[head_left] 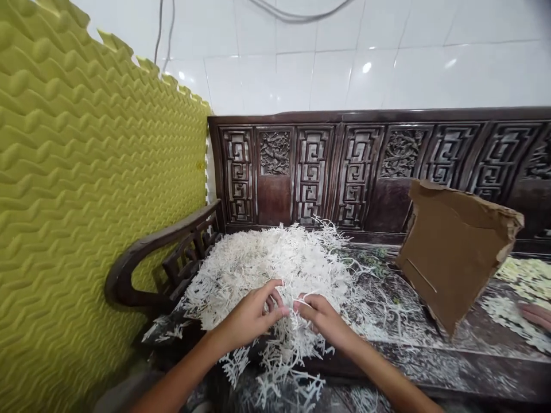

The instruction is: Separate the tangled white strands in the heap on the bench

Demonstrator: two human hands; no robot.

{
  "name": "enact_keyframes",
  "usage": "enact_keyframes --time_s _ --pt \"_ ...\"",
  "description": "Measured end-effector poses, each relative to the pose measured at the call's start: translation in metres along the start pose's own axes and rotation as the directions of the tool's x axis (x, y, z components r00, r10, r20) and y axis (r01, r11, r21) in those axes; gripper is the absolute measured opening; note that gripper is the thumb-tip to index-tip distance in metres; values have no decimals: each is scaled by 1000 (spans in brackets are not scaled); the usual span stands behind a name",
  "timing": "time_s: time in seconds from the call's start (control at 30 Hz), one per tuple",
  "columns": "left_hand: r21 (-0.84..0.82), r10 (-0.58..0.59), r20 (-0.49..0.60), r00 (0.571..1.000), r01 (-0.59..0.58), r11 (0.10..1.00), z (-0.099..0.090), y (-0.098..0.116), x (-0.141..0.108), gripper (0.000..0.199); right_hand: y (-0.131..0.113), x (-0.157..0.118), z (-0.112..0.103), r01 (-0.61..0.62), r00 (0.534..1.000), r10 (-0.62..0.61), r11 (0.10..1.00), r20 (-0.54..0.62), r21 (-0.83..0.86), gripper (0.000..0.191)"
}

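White, coral-like branching sprigs (275,264) lie in a loose heap on the seat of a dark carved wooden bench (430,338), and both hands work at the heap's front edge. The left hand (249,318) is curled, its fingertips (278,287) among the sprigs; whether it grips any, I cannot tell. The right hand (325,321) is closed to a pinch on a thin sprig (297,303), just beside the left fingertips. Fingertip work suits this material: the pieces look brittle and tangled, so a light pinch close to one stem seems less likely to snap its branches than a full grab.

No bowl or box shows. The bench does the holding, with its curved arm (163,252) left of the heap and its fretwork back (357,172) behind it. Right of the heap, a torn cardboard sheet (456,252) stands tilted, and beyond it lies a paler, yellowish spread of sprigs (525,275), with what may be another person's fingers (536,315) at the frame edge. Left of the heap rises a ribbed yellow-green foam panel (86,189).
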State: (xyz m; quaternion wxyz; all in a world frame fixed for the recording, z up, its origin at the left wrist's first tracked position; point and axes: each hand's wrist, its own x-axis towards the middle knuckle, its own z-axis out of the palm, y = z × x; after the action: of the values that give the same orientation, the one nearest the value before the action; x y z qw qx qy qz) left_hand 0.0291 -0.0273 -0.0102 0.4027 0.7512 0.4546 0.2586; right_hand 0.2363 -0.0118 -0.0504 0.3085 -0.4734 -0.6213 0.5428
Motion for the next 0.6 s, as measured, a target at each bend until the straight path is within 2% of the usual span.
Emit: enact_keyframes --time_s 0.07,0.13,0.23,0.3,0.4,0.5,0.6 --pt "-98 -56 21 998 57 994 2 -7 4 58 -6 -2 1 -15 1000 15 1000 -6 0 39" --pt "-209 -103 89 991 119 971 5 -14 7 60 -11 -1 2 -15 1000 15 1000 -6 8 39" --pt "-346 -66 245 967 151 926 8 -24 11 49 -13 4 4 -7 1000 7 1000 -29 5 38" --pt "-419 -21 297 955 151 895 10 -30 12 43 -12 8 6 -18 999 18 1000 -41 -6 37" --pt "-483 -24 273 962 159 861 10 -41 13 38 -13 11 9 -30 999 30 999 -28 -22 37" --pt "-478 -66 227 972 170 862 9 -51 11 41 -18 12 13 8 1000 -10 998 -26 -65 31" --pt "-489 -140 210 968 228 842 11 -57 6 64 -25 11 19 44 999 -45 996 -19 -72 27"
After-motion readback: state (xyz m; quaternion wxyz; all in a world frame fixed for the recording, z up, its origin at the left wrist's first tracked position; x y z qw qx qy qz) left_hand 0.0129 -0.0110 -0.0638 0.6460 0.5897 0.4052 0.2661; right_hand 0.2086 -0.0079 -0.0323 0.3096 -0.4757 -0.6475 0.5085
